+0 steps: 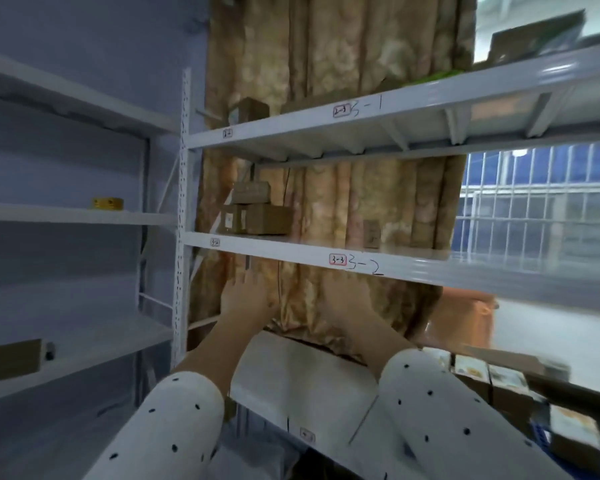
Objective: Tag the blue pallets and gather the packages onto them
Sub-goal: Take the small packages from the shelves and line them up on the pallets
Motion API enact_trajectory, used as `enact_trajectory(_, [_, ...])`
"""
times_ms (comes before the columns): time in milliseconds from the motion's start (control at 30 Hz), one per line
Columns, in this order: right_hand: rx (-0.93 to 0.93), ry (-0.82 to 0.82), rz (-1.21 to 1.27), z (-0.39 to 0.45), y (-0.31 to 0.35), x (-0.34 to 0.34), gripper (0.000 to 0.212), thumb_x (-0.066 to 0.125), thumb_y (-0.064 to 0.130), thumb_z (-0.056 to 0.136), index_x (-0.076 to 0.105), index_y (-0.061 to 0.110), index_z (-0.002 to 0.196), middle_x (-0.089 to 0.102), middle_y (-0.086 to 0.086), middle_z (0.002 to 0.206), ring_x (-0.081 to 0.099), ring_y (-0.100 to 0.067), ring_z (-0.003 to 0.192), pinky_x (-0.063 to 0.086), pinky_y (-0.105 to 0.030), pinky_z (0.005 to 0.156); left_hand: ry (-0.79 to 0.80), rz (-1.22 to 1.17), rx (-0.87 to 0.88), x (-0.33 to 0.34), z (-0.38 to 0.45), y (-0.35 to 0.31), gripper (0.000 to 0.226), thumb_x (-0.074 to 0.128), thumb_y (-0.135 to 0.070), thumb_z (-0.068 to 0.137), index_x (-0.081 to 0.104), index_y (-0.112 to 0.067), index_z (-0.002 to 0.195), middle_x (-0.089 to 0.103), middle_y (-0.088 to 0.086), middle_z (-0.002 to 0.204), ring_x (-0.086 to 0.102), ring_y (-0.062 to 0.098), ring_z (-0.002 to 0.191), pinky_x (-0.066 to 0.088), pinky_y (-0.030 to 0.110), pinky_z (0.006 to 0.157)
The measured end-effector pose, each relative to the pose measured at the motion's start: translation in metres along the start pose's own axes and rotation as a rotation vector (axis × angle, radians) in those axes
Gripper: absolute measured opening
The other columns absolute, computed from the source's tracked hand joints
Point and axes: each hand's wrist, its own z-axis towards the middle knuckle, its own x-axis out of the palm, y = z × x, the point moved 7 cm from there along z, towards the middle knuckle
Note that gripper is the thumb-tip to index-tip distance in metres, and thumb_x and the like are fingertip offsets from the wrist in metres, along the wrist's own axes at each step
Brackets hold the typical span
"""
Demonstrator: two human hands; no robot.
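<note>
Packages [257,216] on the white rack, both hands raised below them.

Several brown cardboard packages sit stacked at the left end of the shelf [413,266] marked "3-2", against a tan patterned curtain [343,188] that hangs behind the rack; one more small box [249,109] stands on the shelf above, marked "3-1". The left hand [245,296] and right hand [349,299] reach up under the 3-2 shelf, in front of the curtain; both are blurred, the fingers look spread and loose, and neither plainly holds anything. White sleeves with dark dots cover both forearms. A yellow object [107,203] lies on the side rack at left. More cartons [492,375] are at lower right, near a bit of blue.
</note>
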Motion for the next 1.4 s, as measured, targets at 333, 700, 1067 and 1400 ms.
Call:
enact_trajectory(333, [0.19, -0.141, 0.09, 0.142, -0.043, 0.017, 0.055, 0.045, 0.032, 0.095, 0.031, 0.008, 0.143, 0.047, -0.015, 0.138, 0.046, -0.03, 0.123, 0.035, -0.032, 0.101, -0.029, 0.085, 0.117, 0.037, 0.141, 0.006, 0.064, 0.04, -0.049, 0.096, 0.029, -0.009, 0.144, 0.039, 0.01, 0.142, 0.039, 0.027, 0.129, 0.034, 0.037, 0.104])
enact_trajectory(700, [0.383, -0.135, -0.102, 0.235, -0.097, 0.027, 0.057, 0.045, 0.039, 0.096, 0.033, 0.008, 0.141, 0.041, -0.017, 0.143, 0.043, -0.033, 0.129, 0.042, -0.038, 0.096, -0.149, -0.036, 0.227, 0.057, 0.277, -0.005, 0.047, 0.028, -0.042, 0.101, 0.043, -0.009, 0.132, 0.049, 0.012, 0.129, 0.046, 0.027, 0.119, 0.035, 0.036, 0.095])
enact_trajectory(1067, [0.914, -0.171, 0.283, 0.291, -0.16, 0.047, 0.1, 0.063, 0.045, 0.088, -0.003, 0.005, 0.152, 0.004, -0.021, 0.157, 0.017, -0.038, 0.143, 0.026, -0.049, 0.114, -0.008, -0.397, 0.43, 0.119, 0.384, -0.046, 0.053, 0.032, -0.046, 0.1, 0.056, -0.008, 0.129, 0.048, 0.018, 0.133, 0.045, 0.032, 0.122, 0.032, 0.039, 0.103])
enact_trajectory(1400, [1.043, -0.134, 0.274, 0.306, -0.182, 0.052, 0.106, 0.069, 0.037, 0.084, -0.005, 0.006, 0.153, 0.015, -0.019, 0.156, 0.024, -0.038, 0.142, 0.032, -0.046, 0.113, 0.148, -0.583, 0.55, 0.136, 0.444, -0.083, 0.055, 0.037, -0.048, 0.098, 0.058, -0.004, 0.125, 0.052, 0.021, 0.134, 0.05, 0.035, 0.12, 0.042, 0.035, 0.095])
